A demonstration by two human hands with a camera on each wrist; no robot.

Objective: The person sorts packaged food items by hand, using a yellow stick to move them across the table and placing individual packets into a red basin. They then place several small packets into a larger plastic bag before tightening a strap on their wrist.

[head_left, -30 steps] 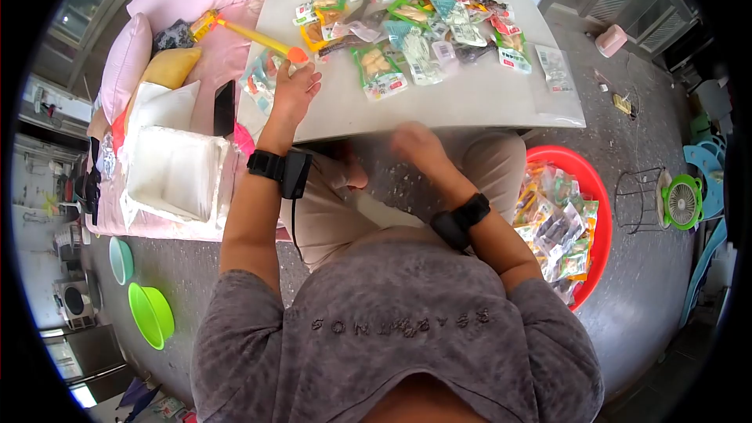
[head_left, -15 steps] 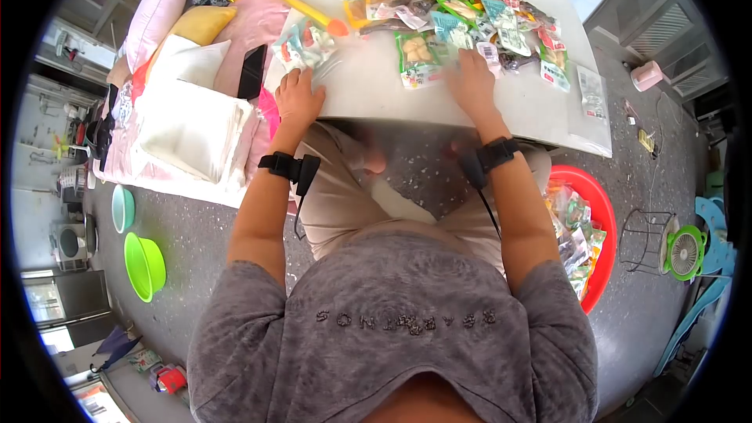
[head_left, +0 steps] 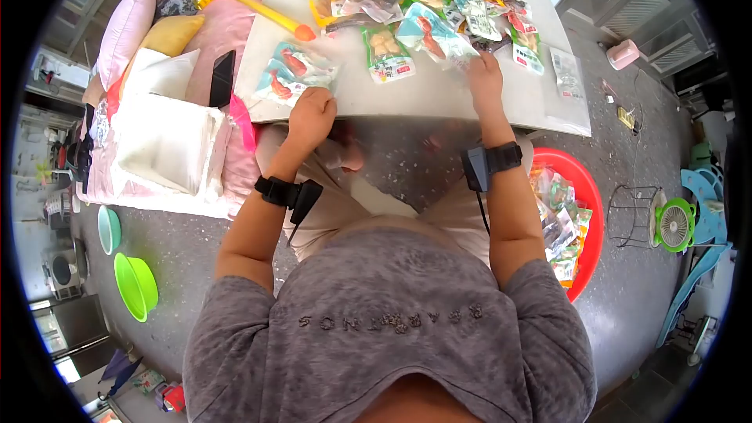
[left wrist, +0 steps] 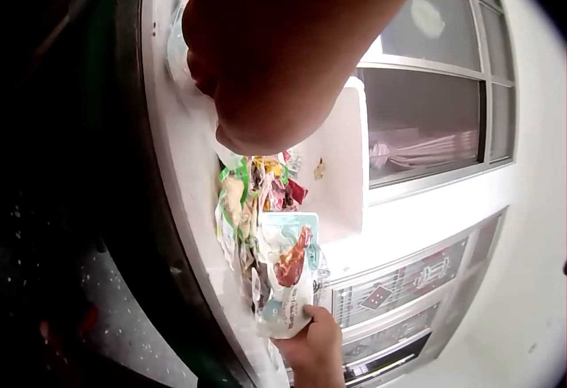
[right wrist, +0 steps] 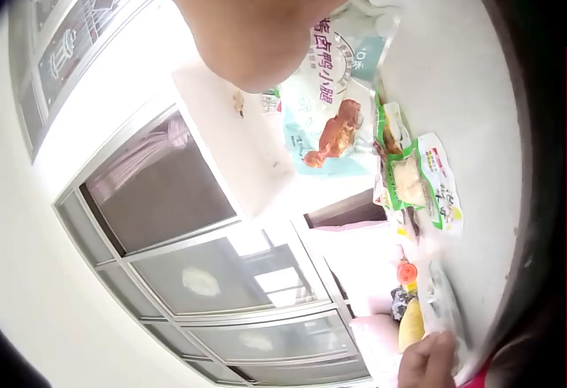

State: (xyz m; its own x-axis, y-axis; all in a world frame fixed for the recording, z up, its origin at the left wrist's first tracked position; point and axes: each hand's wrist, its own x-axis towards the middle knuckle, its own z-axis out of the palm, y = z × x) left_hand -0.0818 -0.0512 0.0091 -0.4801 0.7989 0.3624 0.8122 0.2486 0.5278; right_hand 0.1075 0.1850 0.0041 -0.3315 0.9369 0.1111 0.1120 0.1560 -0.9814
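In the head view my right hand (head_left: 486, 84) pinches the corner of a light-blue packet (head_left: 429, 34) with a reddish-brown drumstick picture, held over the right part of the pile. The right wrist view shows this packet (right wrist: 335, 127) close up, its printed face toward the camera. My left hand (head_left: 313, 116) is at the table's front edge, fingers curled on the lower corner of similar blue packets (head_left: 291, 72) that lie on the table. A green-edged packet (head_left: 386, 53) lies between the two hands.
Mixed packets (head_left: 470, 1) are heaped on the table (head_left: 352, 98). A yellow stick with an orange tip (head_left: 270, 16) reaches over the table's left edge. A red basin (head_left: 593, 219) of packets stands on the floor at the right; a white foam box (head_left: 168, 145) is at the left.
My right hand has picked a blue drumstick packet out of the pile, where it was reaching half a second ago. The left hand's fingers have curled onto the packets at the left.
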